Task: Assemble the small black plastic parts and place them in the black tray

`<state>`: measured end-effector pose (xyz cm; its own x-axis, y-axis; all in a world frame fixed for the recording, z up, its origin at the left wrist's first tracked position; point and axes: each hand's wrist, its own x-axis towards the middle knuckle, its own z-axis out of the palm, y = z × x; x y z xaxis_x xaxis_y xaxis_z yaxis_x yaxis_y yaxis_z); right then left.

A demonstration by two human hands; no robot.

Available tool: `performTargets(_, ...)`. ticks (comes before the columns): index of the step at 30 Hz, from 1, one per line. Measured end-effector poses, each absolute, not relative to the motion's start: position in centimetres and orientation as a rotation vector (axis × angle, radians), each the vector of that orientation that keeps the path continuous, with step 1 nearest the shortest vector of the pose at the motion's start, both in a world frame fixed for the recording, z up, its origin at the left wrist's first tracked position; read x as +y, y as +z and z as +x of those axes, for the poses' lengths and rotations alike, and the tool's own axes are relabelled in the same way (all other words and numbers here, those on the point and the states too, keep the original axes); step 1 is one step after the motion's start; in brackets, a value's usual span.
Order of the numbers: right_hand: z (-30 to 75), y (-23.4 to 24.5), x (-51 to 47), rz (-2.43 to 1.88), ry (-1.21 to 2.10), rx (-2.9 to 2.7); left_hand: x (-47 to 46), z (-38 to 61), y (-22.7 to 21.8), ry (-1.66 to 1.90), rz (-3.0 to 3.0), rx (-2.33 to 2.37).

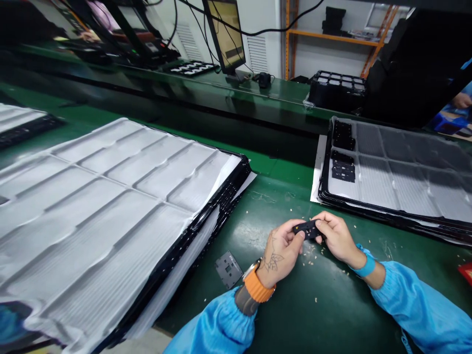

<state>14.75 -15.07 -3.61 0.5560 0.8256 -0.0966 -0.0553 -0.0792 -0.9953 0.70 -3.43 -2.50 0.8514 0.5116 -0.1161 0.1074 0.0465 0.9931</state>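
Between my two hands I hold a small flat black plastic part (309, 230) with cut-outs and a yellow spot near its left end. My left hand (282, 250), with an orange watch band at the wrist, pinches the left end of the part. At its right end, the thumb and fingers of my right hand (335, 236) grip it. Small pale bits (312, 256) lie scattered on the green table under my hands. A square dark grey plate (228, 269) with a hole in its middle rests on the table left of my left wrist.
A large stack of trays (121, 196) with white liners fills the left side. At the right stands another tray stack (416, 169) with black parts (343, 167) in its left compartments. Behind are a raised green shelf with a monitor (226, 34) and a black box (337, 91).
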Motion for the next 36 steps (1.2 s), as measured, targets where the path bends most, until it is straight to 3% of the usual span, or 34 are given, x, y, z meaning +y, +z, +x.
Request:
performTargets(16,15.0,-3.0,-15.6,-1.655,0.844,-0.867,-2.8,1.0,-2.7,0.247,1.37,0.634)
performTargets(36,13.9,-2.7,-15.3,-1.546,0.995,-0.857,-2.9,1.1,-3.0,0.379,1.339,0.66)
